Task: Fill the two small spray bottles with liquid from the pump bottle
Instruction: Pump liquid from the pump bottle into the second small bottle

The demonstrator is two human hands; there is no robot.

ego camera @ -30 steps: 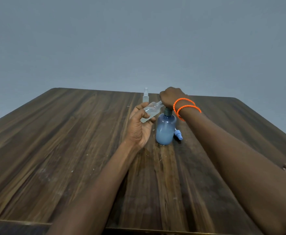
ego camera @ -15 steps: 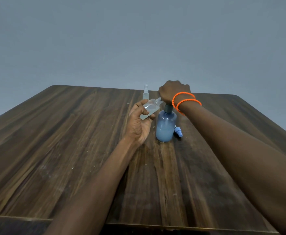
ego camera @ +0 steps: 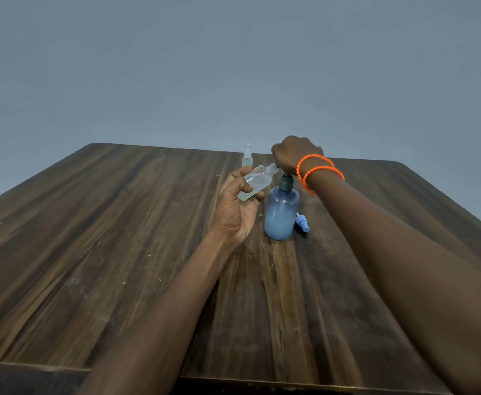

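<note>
We hold a small clear spray bottle (ego camera: 255,181) in our left hand (ego camera: 235,212), fingers curled around it. It is tilted, with its open neck up by the pump spout. Our right hand (ego camera: 293,153) is closed in a fist on top of the blue pump bottle (ego camera: 280,216), which stands on the wooden surface (ego camera: 105,252). A blue spray cap (ego camera: 303,223) lies just beside it. The other small spray bottle (ego camera: 247,156) stands upright farther back. Two orange bracelets (ego camera: 317,172) sit on our right wrist.
</note>
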